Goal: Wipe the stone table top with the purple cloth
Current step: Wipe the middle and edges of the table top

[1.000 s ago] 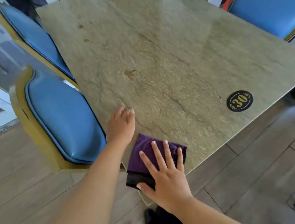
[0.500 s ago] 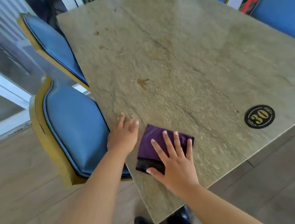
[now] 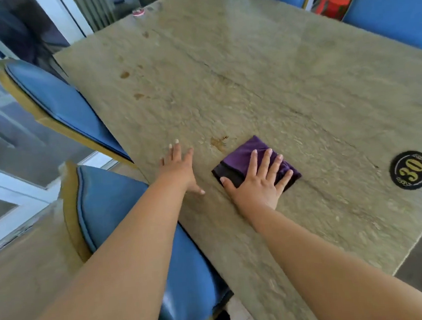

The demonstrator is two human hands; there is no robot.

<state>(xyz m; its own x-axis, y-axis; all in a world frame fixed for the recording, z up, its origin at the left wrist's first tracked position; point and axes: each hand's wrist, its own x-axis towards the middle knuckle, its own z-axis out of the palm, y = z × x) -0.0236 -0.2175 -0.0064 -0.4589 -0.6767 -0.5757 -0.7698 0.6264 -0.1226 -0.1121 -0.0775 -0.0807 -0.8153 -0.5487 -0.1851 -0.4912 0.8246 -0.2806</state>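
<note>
The folded purple cloth [image 3: 240, 157] lies flat on the grey-green stone table top [image 3: 287, 81], in its near-left part. My right hand [image 3: 257, 181] presses down on the cloth with straight, spread fingers. My left hand [image 3: 180, 167] rests flat on the bare stone near the left edge, a short way left of the cloth. A brown stain [image 3: 220, 142] sits just beyond the cloth's far corner. More brown spots [image 3: 124, 75] mark the stone farther back on the left.
A black round sticker with a gold 30 [image 3: 411, 170] is stuck near the right front edge. Blue padded chairs stand along the left side [image 3: 123, 218] [image 3: 56, 99] and at the far right [image 3: 392, 3]. A small pink object [image 3: 138, 12] lies at the far end.
My right hand has slid the cloth from the near corner farther onto the table, close to the brown stain. My left hand has moved forward along the left edge and flattened.
</note>
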